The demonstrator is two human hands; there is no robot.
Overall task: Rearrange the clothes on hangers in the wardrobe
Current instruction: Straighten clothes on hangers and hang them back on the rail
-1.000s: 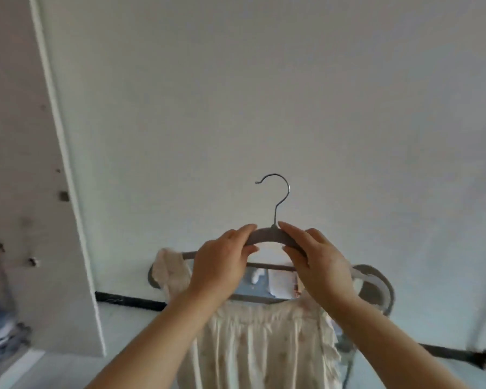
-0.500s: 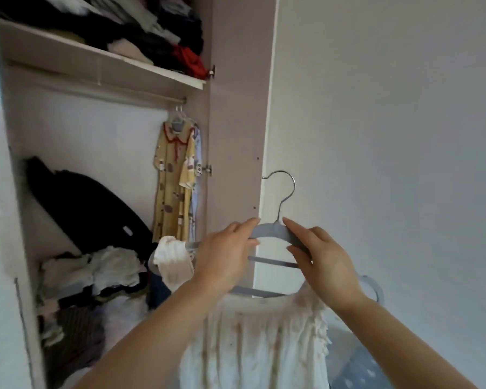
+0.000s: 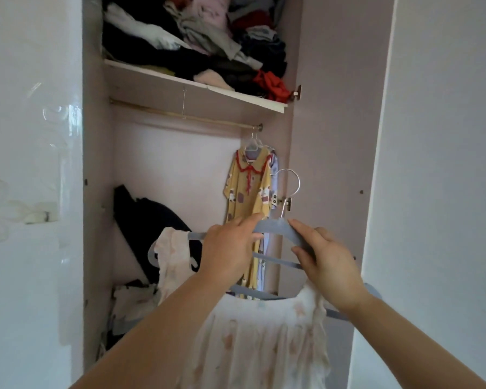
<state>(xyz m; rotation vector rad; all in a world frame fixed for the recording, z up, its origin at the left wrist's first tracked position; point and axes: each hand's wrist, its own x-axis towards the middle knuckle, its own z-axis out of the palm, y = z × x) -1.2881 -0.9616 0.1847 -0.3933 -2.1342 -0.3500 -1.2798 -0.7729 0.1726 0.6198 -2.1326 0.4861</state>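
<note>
From the head camera: one grey hanger (image 3: 272, 227) carrying one white dress (image 3: 264, 341), gripped at its shoulders by left hand (image 3: 227, 251) and right hand (image 3: 328, 262), fingers curled over it, before the open wardrobe (image 3: 328, 122). On one rail (image 3: 180, 115) under one shelf (image 3: 197, 84), one yellow dress (image 3: 247, 192).

I'm on a single wide-angle view here, from the head camera, and it's tilted forward and up into the open wardrobe (image 3: 328, 136). It sits below the shelf (image 3: 208, 102), so I see the underside, with the rail (image 3: 213, 118) above centre. Both forearms come in from the bottom edge, so the left hand (image 3: 227, 254) and right hand (image 3: 331, 270), gripping the hanger (image 3: 272, 227), are close to the lens. The wardrobe's back wall lies farther off.
</note>
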